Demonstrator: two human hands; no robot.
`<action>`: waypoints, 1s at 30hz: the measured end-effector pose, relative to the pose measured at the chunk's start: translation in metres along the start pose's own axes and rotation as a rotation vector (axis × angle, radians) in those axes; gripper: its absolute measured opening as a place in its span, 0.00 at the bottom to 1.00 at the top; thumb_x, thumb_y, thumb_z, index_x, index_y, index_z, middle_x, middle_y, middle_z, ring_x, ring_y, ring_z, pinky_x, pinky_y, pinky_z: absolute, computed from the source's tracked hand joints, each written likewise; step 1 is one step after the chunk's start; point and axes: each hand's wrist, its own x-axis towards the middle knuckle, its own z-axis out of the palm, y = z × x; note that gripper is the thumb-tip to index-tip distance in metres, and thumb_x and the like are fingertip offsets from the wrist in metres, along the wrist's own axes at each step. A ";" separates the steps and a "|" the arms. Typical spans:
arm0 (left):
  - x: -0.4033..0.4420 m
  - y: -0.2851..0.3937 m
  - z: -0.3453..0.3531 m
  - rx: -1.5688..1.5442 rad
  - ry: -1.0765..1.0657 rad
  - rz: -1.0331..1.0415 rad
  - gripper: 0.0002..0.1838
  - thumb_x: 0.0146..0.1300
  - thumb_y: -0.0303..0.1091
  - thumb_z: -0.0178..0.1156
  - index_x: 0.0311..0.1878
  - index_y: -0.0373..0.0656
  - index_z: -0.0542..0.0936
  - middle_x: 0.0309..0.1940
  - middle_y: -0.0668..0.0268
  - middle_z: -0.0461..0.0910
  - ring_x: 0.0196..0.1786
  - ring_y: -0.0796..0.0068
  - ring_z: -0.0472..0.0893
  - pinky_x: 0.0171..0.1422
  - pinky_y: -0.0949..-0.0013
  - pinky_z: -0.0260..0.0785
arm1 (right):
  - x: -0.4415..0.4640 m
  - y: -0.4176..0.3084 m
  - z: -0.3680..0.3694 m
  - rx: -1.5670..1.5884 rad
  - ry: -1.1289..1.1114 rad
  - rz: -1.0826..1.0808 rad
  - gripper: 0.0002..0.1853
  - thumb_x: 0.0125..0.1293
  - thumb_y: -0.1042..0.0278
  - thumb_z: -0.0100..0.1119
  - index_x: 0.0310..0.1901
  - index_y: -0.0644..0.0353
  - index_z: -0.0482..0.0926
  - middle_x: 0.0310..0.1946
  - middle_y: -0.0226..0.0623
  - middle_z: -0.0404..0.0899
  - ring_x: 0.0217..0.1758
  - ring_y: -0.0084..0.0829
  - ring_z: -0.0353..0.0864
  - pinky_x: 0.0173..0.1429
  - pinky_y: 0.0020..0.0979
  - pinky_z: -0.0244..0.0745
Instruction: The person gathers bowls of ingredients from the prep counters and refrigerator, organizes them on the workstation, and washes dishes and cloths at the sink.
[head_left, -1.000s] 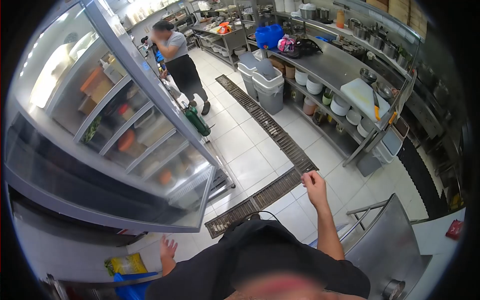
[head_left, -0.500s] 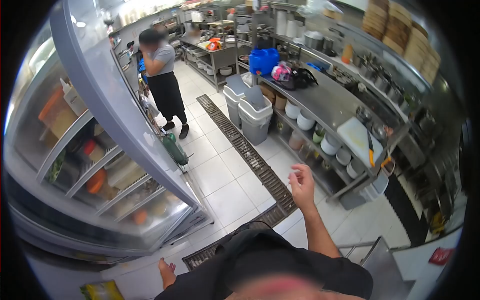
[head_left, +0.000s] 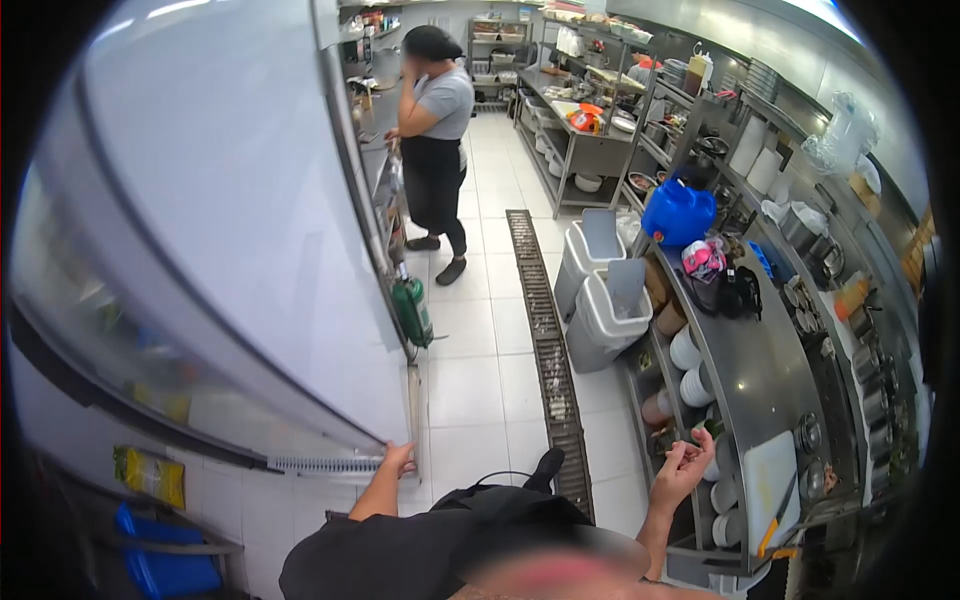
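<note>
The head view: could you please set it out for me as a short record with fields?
Left hand: at the near edge of the fridge, seemingly touching it
Right hand: raised in the air, fingers partly curled, nothing visible in it
Co-worker: standing ahead, one hand raised to the face
Bench: at right, bearing a blue jug and a board with an orange-handled knife
Floor: drain grate running lengthwise, two bins between it and the bench

Blur obscures what lies behind the glass door [head_left: 75, 275].
</note>
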 end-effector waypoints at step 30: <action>0.214 0.331 0.243 0.650 -0.246 -0.175 0.26 0.68 0.48 0.63 0.64 0.46 0.74 0.52 0.61 0.78 0.52 0.59 0.80 0.55 0.49 0.75 | 0.343 0.605 0.487 -0.789 -1.270 0.995 0.17 0.63 0.61 0.60 0.47 0.66 0.84 0.29 0.50 0.84 0.25 0.47 0.83 0.28 0.51 0.76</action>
